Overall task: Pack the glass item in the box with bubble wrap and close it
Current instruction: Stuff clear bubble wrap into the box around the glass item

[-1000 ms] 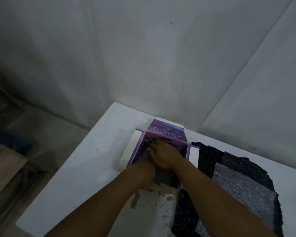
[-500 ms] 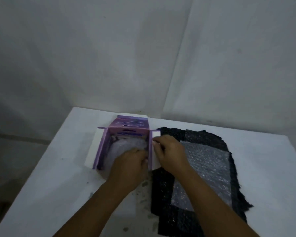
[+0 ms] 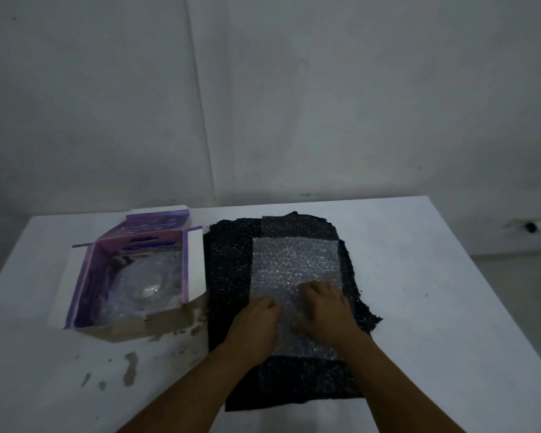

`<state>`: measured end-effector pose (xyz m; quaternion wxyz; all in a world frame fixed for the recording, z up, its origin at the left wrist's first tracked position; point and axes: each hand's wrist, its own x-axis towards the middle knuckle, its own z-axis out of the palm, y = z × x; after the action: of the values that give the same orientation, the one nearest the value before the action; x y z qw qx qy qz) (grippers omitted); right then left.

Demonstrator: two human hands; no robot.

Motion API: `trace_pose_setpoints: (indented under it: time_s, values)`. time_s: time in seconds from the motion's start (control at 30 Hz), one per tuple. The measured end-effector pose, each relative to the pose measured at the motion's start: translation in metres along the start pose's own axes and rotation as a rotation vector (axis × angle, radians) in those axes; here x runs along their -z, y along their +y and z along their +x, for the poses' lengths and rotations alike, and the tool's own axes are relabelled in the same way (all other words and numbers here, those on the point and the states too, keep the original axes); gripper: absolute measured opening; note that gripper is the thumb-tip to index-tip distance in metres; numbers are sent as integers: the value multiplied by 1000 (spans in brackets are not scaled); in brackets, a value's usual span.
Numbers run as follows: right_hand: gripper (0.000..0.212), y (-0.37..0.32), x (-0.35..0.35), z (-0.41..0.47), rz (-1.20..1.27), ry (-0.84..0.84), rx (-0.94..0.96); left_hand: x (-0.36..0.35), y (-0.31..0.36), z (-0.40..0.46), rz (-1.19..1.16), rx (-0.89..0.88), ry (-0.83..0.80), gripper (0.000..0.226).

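Now both hands have left the open purple cardboard box, where the clear glass item lies bedded in wrap. The left hand and right hand rest, fingers loosely bent, on the clear bubble-wrap sheet atop the black sheet, likely fetching top padding.

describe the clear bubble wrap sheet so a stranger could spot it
On the white table, right of the purple box, lies a black sheet. The clear bubble wrap sheet lies on it, under both hands: the only pale, glinting patch there.
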<state>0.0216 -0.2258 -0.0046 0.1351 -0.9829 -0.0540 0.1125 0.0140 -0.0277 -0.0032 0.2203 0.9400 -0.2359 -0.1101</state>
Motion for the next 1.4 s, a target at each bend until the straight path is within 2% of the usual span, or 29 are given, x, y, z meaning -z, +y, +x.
trace_pose_setpoints:
  time_s: [0.03, 0.1, 0.27, 0.33, 0.4, 0.43, 0.5, 0.6, 0.63, 0.7, 0.77, 0.83, 0.87, 0.93, 1.07, 1.27, 1.33, 1.4]
  values:
    - [82, 2, -4, -1, -38, -67, -28, -4, 1, 0, 17, 9, -13, 21]
    - [82, 2, -8, -2, -68, -102, -40, -10, 3, 3, 35, 18, -1, 30]
    - [33, -4, -8, -3, -105, 50, 87, -8, 4, 19, 236, 44, 138, 86]
    - [28, -6, -8, -6, -73, 103, 123, -4, 1, 29, 346, 44, 64, 104]
    - [34, -7, -9, -10, -30, 141, 143, -1, -4, 38, 383, 59, -52, 111]
    - [36, -7, -10, -11, -21, 160, 150, -1, -6, 40, 370, 64, -95, 107]
    - [45, -4, -11, -10, -22, 157, 131, -2, -8, 41, 321, 48, -67, 83]
    - [89, -1, -4, -5, -76, 59, 110, 1, -12, 37, 313, -97, 38, 33]
    - [95, -2, 2, -3, -117, 6, 113, 2, -13, 34, 276, -144, 67, 23]
    - [90, -4, 12, 2, -160, -74, 153, 9, -14, 27, 129, -212, 119, 12]
    - [63, -9, 23, 3, -96, -48, 236, 23, -11, 17, -2, -231, 191, 18]
    - [30, -15, 35, 2, 150, -49, 320, 44, -10, 5, -54, -231, 229, 22]
    - [23, -21, 44, 0, 312, -91, 348, 56, -9, -2, -66, -234, 240, 24]
    - [30, -41, 66, -3, 505, -142, 367, 84, -9, -18, -71, -225, 265, 30]
    - [53, -97, 103, -1, 650, -110, 442, 140, -18, -47, -38, -154, 320, 36]
    - [26, -185, 123, 16, 882, -220, 490, 200, -76, -82, -42, 55, 413, 29]
    - [30, -210, 119, 30, 927, -269, 455, 214, -102, -98, -81, 88, 367, 33]
    - [39, -230, 112, 46, 833, -235, 488, 224, -124, -115, -89, 72, 306, 46]
